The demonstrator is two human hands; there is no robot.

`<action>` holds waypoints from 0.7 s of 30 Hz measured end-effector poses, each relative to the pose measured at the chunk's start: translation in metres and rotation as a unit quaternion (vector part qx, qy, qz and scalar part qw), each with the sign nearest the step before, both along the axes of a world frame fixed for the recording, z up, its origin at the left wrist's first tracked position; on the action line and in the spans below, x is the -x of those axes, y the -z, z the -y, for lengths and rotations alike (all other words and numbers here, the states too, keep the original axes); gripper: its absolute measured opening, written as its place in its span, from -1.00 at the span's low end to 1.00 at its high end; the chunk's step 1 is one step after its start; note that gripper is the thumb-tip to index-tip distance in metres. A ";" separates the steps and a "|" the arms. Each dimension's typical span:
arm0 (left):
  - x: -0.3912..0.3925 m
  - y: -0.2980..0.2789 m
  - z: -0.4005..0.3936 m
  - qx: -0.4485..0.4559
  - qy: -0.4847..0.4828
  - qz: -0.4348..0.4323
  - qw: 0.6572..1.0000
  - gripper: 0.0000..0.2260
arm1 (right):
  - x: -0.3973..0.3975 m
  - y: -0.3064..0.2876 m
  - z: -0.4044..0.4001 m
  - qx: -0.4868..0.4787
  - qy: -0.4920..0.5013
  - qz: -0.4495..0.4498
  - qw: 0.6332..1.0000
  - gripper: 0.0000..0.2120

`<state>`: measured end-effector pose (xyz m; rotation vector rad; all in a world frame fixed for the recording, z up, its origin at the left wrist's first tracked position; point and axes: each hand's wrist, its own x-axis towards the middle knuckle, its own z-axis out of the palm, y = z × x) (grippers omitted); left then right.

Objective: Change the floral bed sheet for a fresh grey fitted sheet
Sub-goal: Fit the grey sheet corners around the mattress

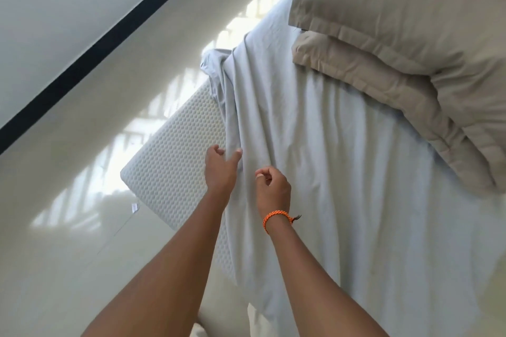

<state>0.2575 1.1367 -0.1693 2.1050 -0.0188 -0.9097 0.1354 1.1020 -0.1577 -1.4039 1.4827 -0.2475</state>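
**Grey sheet on, near edge loose**

Grey fitted sheet point(315, 172) lies wrinkled over most of the mattress point(175, 169); one quilted corner is bare. Left hand point(220, 172) pinches a fold at the sheet's edge. Right hand point(272, 189) is curled just beside it, apparently pinching cloth. Two beige pillows point(405, 49) are stacked on the sheet. No floral sheet in view. Judgement: the corner tuck and smoothing remain.

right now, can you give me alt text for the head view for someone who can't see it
A person's left hand and right hand gather the edge of a wrinkled pale grey fitted sheet along the side of a white honeycomb-textured mattress, part of which lies uncovered. Two beige pillows are stacked on the sheet at upper right, above a glossy cream floor.
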 end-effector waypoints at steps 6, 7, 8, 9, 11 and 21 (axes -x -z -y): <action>-0.012 0.015 0.047 0.161 -0.007 -0.166 0.973 -0.51 | -0.024 0.025 0.023 0.138 0.040 -0.086 0.986 -0.68; -0.016 0.018 0.053 0.182 -0.017 -0.212 0.960 -0.46 | -0.028 0.028 0.025 0.120 0.046 -0.077 0.989 -0.62; -0.021 0.019 0.058 0.204 -0.017 -0.271 0.941 -0.43 | -0.032 0.029 0.027 0.106 0.058 -0.069 0.990 -0.57; -0.026 0.017 0.063 0.212 -0.010 -0.336 0.918 -0.42 | -0.037 0.031 0.028 0.104 0.073 -0.074 0.989 -0.55; -0.038 0.007 0.070 0.200 -0.001 -0.426 0.882 -0.49 | -0.048 0.028 0.028 0.132 0.089 -0.094 0.983 -0.54; -0.107 -0.010 0.041 0.271 -0.064 -0.605 0.746 -0.52 | -0.128 -0.012 -0.010 0.246 0.171 -0.109 0.948 -0.72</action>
